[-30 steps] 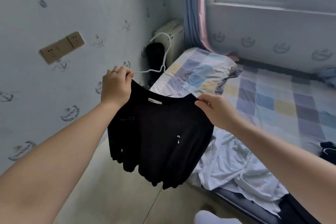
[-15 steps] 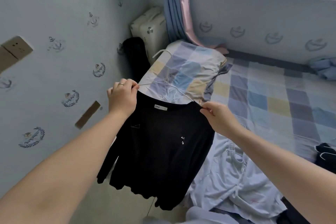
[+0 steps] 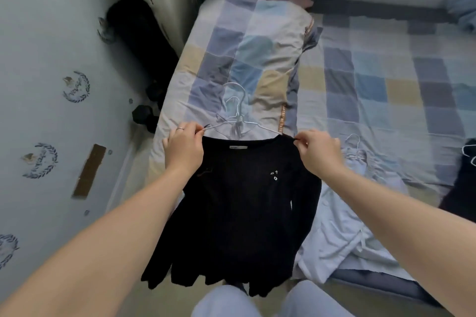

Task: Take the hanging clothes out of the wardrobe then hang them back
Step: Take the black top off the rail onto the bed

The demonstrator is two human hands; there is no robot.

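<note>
Black top (image 3: 237,201) hangs before us, shoulder line running side to side, our left hand (image 3: 184,148) and right hand (image 3: 319,153) each pinching a shoulder (hanger (image 3: 233,122) hook pointing away).

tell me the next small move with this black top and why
Probably lower both hands and lay the black long-sleeved top flat on the checked bed sheet. The left hand and right hand pinch its shoulders, its thin wire hanger points over the bed, its hem hangs past the bed edge, and a pale blue garment lies there too.
</note>
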